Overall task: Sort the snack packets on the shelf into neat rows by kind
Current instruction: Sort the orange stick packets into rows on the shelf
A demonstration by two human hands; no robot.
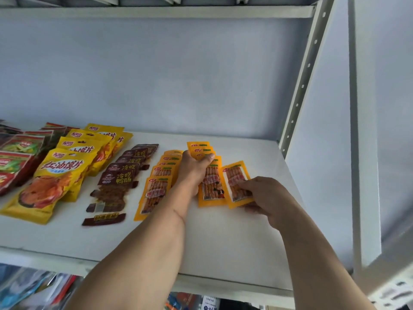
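Small orange snack packets lie on the white shelf (223, 242). One overlapping row of them (154, 193) runs front to back just left of my left forearm. My left hand (193, 168) grips a bunch of orange packets (200, 148) fanned out above a second row (211, 186). My right hand (266, 198) pinches a single orange packet (235, 182) at its right edge, tilted, beside that second row. Further left stand a row of dark brown packets (116, 177) and a row of large yellow packets (60, 173).
Red and green packets (15, 162) fill the far left of the shelf. A perforated metal upright (299, 86) bounds the shelf at the right, with a pale wall behind. More packaged goods show on the shelf below (33, 287).
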